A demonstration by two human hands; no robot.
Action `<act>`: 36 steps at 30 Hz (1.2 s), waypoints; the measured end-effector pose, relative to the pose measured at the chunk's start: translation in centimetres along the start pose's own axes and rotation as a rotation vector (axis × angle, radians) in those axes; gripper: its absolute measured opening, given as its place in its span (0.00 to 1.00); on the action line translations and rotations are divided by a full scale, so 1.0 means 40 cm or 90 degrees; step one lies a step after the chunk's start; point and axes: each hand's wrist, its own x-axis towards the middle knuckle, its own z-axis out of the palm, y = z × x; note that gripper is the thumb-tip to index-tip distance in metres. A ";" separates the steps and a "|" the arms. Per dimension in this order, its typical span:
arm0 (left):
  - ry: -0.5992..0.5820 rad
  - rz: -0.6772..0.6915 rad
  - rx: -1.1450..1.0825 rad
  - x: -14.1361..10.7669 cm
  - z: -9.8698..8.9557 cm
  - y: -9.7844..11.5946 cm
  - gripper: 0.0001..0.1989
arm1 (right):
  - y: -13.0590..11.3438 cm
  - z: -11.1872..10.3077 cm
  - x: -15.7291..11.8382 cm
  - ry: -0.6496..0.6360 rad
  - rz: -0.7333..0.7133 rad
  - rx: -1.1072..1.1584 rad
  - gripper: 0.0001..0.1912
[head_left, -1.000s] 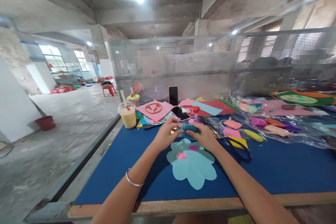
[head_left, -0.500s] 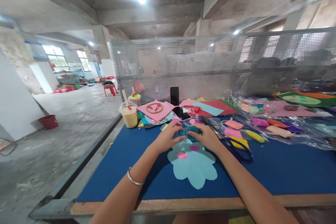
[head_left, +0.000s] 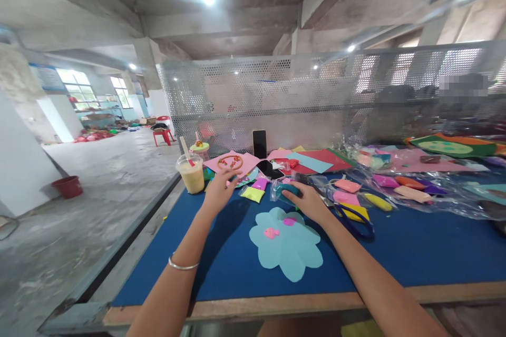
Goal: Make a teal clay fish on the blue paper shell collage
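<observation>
Toward the far middle of the blue table (head_left: 415,255), the teal packet (head_left: 290,188) is held by the right hand (head_left: 307,201), fingers clamped on its right end. Left hand (head_left: 219,190) is held well apart, near the pink sheet (head_left: 249,160); its fingers are curled, but whether anything is pinched there can't be told.

Handling: packet looks soft, so a light grip is probably best; if squeezed hard, contents may be pushed out of the clear end. Should be kept beyond the scalloped sheet (head_left: 288,253) so nothing is dropped on it. If wrapper is to be pulled, left fingers are best set on its free edge first.

Counts: one scalloped sheet, carrying one pink fish (head_left: 271,233) and one magenta shape (head_left: 290,221). Two phones: upright phone (head_left: 260,144), flat phone (head_left: 270,169). One drink cup (head_left: 192,175). One yellow-green packet (head_left: 253,194). One bracelet (head_left: 183,264), on left wrist. Packets on the right (head_left: 348,186) overlap; no firm count.
</observation>
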 end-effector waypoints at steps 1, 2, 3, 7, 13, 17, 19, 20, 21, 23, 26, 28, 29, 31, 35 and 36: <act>-0.050 0.001 0.020 -0.006 0.002 -0.004 0.12 | 0.003 0.000 0.001 0.009 0.008 -0.004 0.27; -0.099 0.000 0.038 -0.011 0.008 -0.006 0.12 | 0.005 -0.001 0.001 0.017 0.015 -0.007 0.28; -0.143 -0.004 0.056 -0.016 0.016 -0.007 0.12 | 0.008 -0.001 0.000 0.023 0.021 -0.011 0.29; -0.252 -0.036 0.121 -0.024 0.040 -0.004 0.12 | 0.012 -0.002 -0.002 0.026 0.029 -0.015 0.29; -0.371 -0.005 0.135 -0.036 0.051 0.008 0.12 | 0.011 -0.001 -0.001 0.023 0.030 -0.008 0.28; -0.388 0.030 0.098 -0.046 0.059 0.017 0.12 | 0.010 0.000 -0.002 0.018 0.025 0.002 0.28; -0.351 0.049 0.072 -0.044 0.059 0.028 0.09 | 0.006 0.001 -0.003 0.008 0.017 0.011 0.27; -0.321 0.059 0.057 -0.042 0.058 0.037 0.08 | 0.004 0.001 -0.004 0.003 0.013 0.017 0.26; -0.286 0.068 0.040 -0.039 0.057 0.048 0.06 | 0.002 0.003 -0.004 -0.003 0.009 0.023 0.25; -0.213 0.081 -0.002 -0.035 0.057 0.074 0.10 | -0.002 0.007 -0.004 -0.016 0.002 0.036 0.23; -0.150 0.093 -0.073 -0.036 0.066 0.108 0.13 | -0.001 0.018 -0.004 -0.038 -0.006 0.062 0.22; -0.127 0.093 -0.105 -0.040 0.077 0.119 0.09 | 0.004 0.026 -0.003 -0.049 -0.009 0.079 0.22; -0.112 0.088 -0.116 -0.042 0.084 0.120 0.08 | 0.006 0.030 -0.003 -0.053 -0.009 0.086 0.23; -0.084 0.072 -0.134 -0.046 0.096 0.117 0.07 | 0.010 0.037 -0.003 -0.057 -0.008 0.099 0.23; -0.065 0.055 -0.170 -0.049 0.113 0.107 0.11 | 0.011 0.046 -0.002 -0.056 -0.009 0.115 0.23; -0.065 0.055 -0.177 -0.050 0.116 0.106 0.11 | 0.010 0.047 -0.002 -0.056 -0.010 0.116 0.22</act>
